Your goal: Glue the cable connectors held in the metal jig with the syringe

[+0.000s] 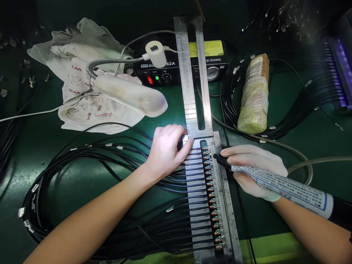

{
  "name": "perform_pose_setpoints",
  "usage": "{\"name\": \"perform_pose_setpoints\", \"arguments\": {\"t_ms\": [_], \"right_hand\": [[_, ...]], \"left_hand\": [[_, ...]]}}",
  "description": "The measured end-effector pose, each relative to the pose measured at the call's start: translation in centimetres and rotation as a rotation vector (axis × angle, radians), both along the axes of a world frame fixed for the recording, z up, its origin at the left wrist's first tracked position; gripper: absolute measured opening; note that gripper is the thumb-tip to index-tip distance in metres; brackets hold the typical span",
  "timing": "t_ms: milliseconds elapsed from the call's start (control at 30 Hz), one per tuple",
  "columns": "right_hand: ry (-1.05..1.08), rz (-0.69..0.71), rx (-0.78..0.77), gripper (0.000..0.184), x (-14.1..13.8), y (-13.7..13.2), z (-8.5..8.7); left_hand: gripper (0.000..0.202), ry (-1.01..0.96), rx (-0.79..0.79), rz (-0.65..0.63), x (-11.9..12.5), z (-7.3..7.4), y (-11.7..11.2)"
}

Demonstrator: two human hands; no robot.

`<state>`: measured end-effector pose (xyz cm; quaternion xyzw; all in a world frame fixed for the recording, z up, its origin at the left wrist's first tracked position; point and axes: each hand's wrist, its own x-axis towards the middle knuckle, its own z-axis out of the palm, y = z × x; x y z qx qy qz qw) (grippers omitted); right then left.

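Note:
My bare left hand (167, 148) rests against the left edge of a slotted metal fixture (195, 216). Its fingers are curled, with thumb and forefinger around a small dark gap; what they grip is mostly hidden. My right hand (254, 170), in a white glove, is closed around a marker pen (280, 187) with a printed label. The pen's black tip meets the fixture's right side near the upper connectors. A row of small connectors (211, 189) runs down the fixture, joined to black cables (170, 183) on the left.
A slotted metal bar (181, 62) stretches away from the fixture, over a black control box (176, 71). A lamp (132, 95) hangs over a printed cloth (79, 84). Right of the box lie a wrapped block (254, 95) and more cables (291, 121).

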<state>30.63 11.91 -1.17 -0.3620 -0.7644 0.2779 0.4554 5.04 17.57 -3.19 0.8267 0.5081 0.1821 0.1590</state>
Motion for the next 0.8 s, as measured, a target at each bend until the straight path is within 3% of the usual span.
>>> {"name": "perform_pose_setpoints", "arguments": {"t_ms": [800], "right_hand": [[-0.003, -0.051, -0.001, 0.023, -0.34, -0.33, 0.48]], "left_hand": [[0.018, -0.005, -0.012, 0.001, 0.04, 0.23, -0.13]]}}
